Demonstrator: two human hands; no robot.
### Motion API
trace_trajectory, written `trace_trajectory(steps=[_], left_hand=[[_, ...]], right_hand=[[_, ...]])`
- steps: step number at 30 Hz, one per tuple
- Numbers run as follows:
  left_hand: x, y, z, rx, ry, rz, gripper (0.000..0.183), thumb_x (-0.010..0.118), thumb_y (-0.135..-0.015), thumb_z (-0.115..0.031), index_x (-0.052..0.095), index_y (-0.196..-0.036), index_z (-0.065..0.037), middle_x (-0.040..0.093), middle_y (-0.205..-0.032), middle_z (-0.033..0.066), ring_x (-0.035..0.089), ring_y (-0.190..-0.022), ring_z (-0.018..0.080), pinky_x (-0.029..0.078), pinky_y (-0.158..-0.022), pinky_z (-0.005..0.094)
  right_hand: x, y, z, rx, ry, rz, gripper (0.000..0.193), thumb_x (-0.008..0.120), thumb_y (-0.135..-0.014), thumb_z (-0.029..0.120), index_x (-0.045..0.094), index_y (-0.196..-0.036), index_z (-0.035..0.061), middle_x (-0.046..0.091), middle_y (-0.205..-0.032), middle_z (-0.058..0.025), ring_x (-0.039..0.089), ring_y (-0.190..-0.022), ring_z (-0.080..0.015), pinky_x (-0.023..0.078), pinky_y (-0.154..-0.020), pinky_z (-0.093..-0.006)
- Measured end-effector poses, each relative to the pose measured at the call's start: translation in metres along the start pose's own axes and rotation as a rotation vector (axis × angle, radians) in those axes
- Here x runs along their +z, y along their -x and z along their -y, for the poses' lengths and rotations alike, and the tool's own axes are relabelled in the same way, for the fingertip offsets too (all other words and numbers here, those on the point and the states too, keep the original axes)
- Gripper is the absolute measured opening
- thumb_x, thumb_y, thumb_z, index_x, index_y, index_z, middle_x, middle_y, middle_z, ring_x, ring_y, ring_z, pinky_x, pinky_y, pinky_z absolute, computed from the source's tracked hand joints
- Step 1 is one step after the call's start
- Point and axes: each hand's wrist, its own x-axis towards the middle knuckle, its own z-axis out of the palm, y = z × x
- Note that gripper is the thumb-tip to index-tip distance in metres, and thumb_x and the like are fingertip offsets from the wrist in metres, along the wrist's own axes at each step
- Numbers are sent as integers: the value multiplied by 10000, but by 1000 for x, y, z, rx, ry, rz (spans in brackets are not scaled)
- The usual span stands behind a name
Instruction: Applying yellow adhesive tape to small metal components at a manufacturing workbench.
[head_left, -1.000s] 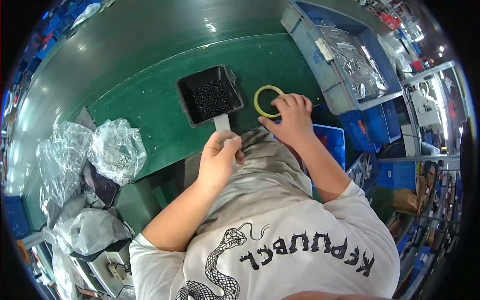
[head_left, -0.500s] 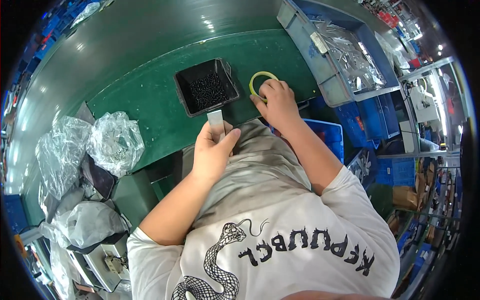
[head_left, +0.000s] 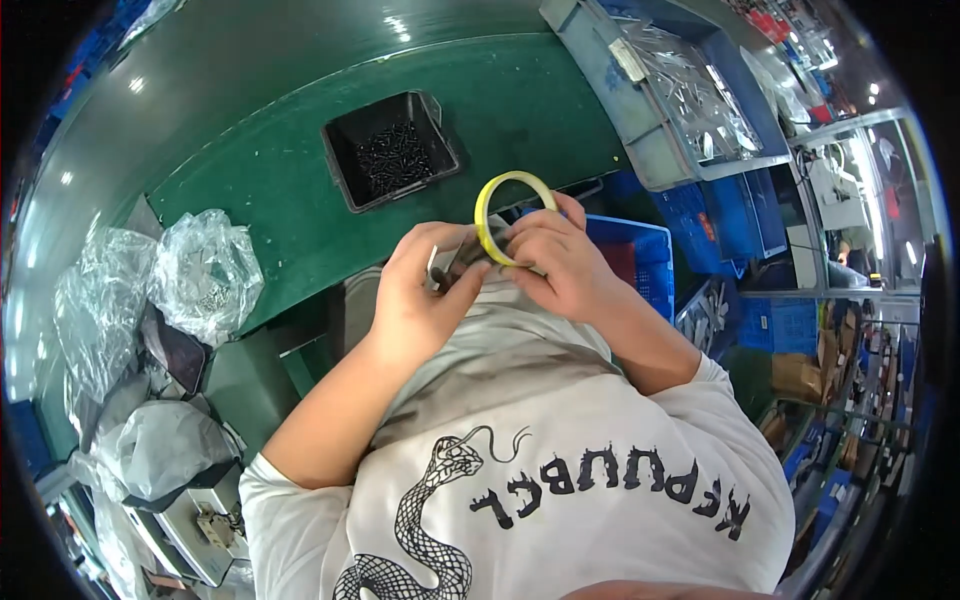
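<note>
the person's two hands met over the lap, on the near side of the counter's edge. the left hand was closed around a pale flat strip, mostly hidden in the fist, its end poking up beside the thumb. the right hand gripped a yellow tape roll by its right side, the ring tilted upright with its opening showing. the roll's left rim came right up to the left fingertips; whether they touched was hard to make out.

to the right of the right hand, a blue basket sat below the counter's edge. the green counter had its near edge slanting up from left to right, just past the hands. a black tray of small black parts stood a little in from that edge, tilted to it, with a band of green between.

a clear plastic bag lay well apart at the left, a wide stretch of green separating it from the tray. on the far right, a grey-blue crate of shiny pieces walled off that side. the counter's far edge curved behind the tray.
</note>
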Motion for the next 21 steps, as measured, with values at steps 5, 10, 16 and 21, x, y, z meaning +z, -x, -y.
trace_trajectory(steps=[5, 10, 16, 21], left_hand=[[1, 1, -3, -43, 21, 17, 322, 755, -789, 63, 628, -1077, -7, 600, -1049, 95, 622, -790, 143, 486, -578, 221], [1, 1, -3, -14, -11, 17, 296, 756, -791, 62, 630, -1051, -3, 599, -1030, 89, 615, -756, 123, 481, -568, 226], [0, 1, -2, -3, -30, 40, 259, 741, -806, 64, 636, -1032, -6, 593, -1013, 82, 611, -756, 116, 475, -566, 226], [-1, 2, -3, -17, -25, 63, 225, 716, -826, 71, 638, -1021, -11, 588, -1008, 75, 609, -766, 111, 472, -566, 221]], right_hand=[[-2, 0, 7, -44, 65, 27, 256, 796, -767, 115, 578, -898, 138, 633, -898, 29, 639, -1010, -202, 293, -1063, -540], [-2, -1, 9, -32, 62, 27, 256, 798, -766, 110, 576, -890, 136, 627, -887, 29, 639, -1010, -199, 295, -1062, -540], [-1, -1, 8, -42, 45, 23, 262, 807, -765, 122, 573, -883, 133, 631, -881, 31, 640, -1004, -197, 305, -1053, -542], [0, -2, 8, -54, 53, 14, 257, 806, -767, 119, 570, -868, 131, 640, -881, 29, 640, -997, -194, 314, -1049, -541]])
